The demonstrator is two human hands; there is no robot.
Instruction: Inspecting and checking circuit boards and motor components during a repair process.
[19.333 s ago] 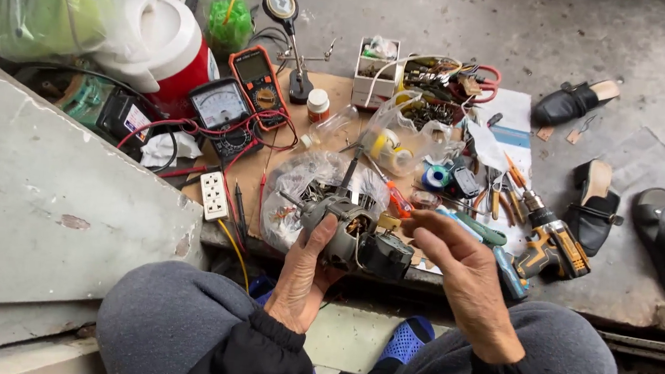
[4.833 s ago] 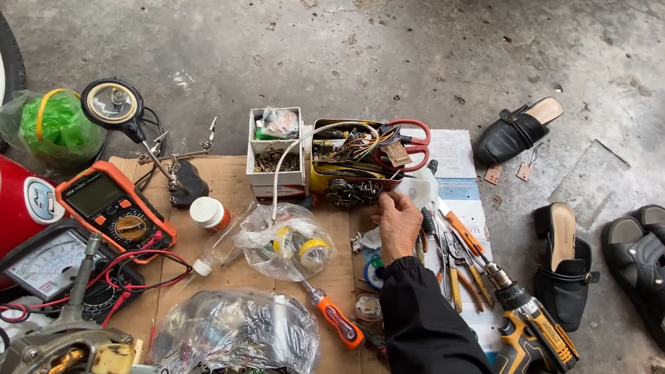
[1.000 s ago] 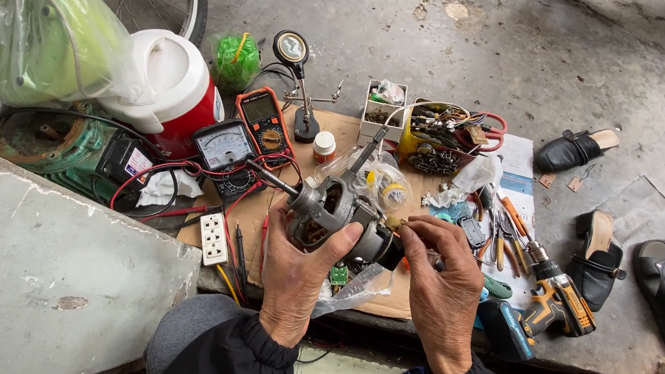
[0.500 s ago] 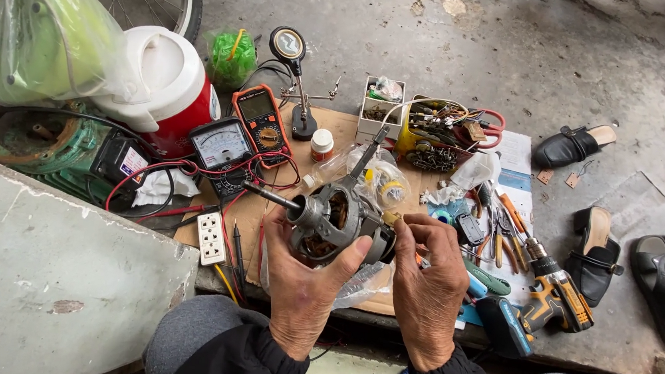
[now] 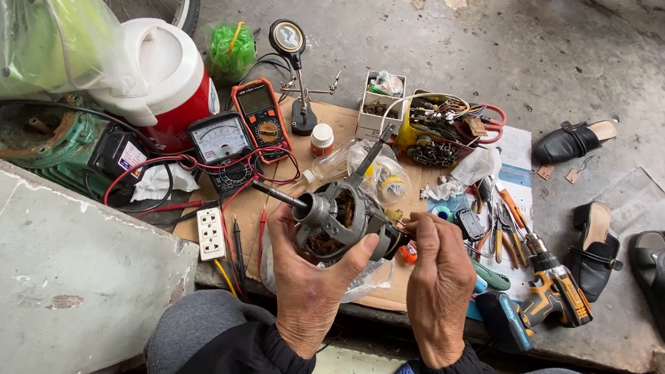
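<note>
A small electric motor (image 5: 343, 222), its shaft pointing left, is held above the near edge of the cardboard-covered worktop (image 5: 338, 127), between the two hands. The left hand (image 5: 310, 283) cups it from below, fingers curled around the housing and thumb up its right side. The right hand (image 5: 438, 278) is pinched nearly closed at the motor's right end; what its fingertips grip is too small to make out. The motor's underside is hidden by the left palm. A cordless drill (image 5: 548, 294) lies right.
</note>
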